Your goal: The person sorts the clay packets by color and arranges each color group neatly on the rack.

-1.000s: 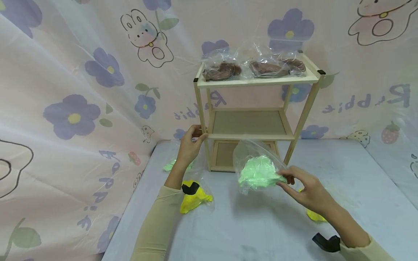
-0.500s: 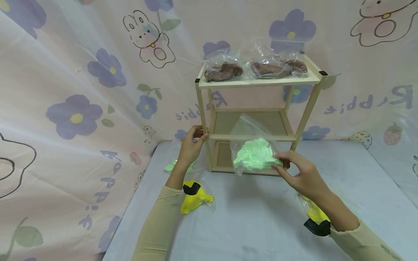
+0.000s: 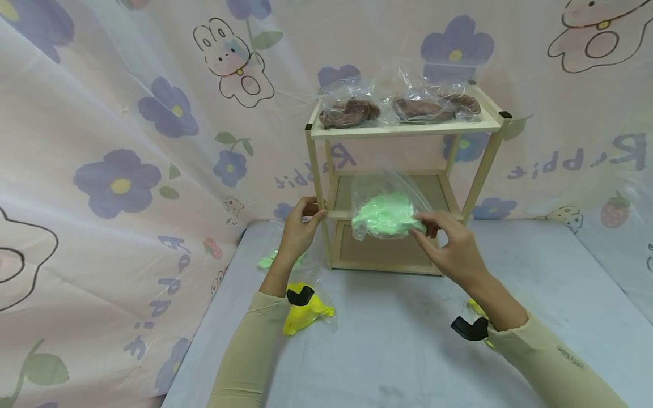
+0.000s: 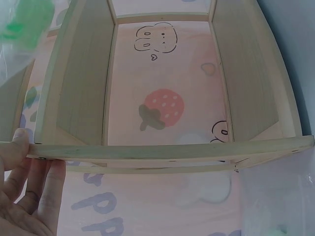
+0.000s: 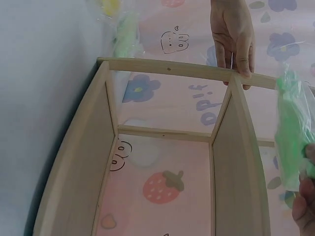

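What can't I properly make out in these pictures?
Head view: most of the yellow bag at right, hidden by the right forearm and black wrist piece.
Head view: part of the green bag on the table, behind the left forearm.
Head view: the print on the right sleeve, too small to read.
Right wrist view: most of the right hand, cut off by the picture's right edge.

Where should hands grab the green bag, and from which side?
Probably by the narrow right end of the green bag, coming from the right, where the right hand already pinches it. The green lump tapers there, so fingers can close around it. The clear plastic above looks thin and loose, and the wooden rack is behind, so the front right seems easiest.
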Motion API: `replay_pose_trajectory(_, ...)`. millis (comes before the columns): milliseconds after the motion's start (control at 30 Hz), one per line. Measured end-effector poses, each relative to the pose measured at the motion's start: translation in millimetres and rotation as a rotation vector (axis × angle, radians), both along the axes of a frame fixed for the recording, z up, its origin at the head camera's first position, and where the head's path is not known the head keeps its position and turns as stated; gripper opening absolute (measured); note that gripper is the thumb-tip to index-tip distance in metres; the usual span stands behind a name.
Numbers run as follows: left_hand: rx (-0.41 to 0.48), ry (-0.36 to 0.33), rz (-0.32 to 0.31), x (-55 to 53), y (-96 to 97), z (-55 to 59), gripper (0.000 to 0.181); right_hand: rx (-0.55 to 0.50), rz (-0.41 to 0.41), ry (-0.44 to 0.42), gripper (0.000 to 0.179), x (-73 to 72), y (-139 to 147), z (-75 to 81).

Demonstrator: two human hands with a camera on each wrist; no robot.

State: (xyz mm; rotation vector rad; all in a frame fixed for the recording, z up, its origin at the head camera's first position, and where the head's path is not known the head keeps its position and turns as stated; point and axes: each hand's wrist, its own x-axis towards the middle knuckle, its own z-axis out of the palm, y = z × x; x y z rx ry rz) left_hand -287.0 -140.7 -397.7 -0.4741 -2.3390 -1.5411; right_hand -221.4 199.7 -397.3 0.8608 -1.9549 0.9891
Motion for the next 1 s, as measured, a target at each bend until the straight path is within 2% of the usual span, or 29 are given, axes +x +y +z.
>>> replay_pose_trajectory(467, -0.014, 0.008, 0.017, 0.8, 0.4, -0.1, 0.036, -0.062, -0.051, -0.031, 0.033, -30.7, -24.7, 6.3)
replay_pose_trajectory(700, -0.023, -0.009, 0.048, 1.1, 0.4, 0.8, 0.041, -0.068, -0.075, -0.037, 0.029, -42.1, -34.4, 8.3)
replay_pose_trajectory(1000, -0.006, -0.016, 0.047, 1.2, -0.2, 1.2, 0.043, -0.074, -0.081, -0.073, 0.03, -54.1, -45.6, 8.9)
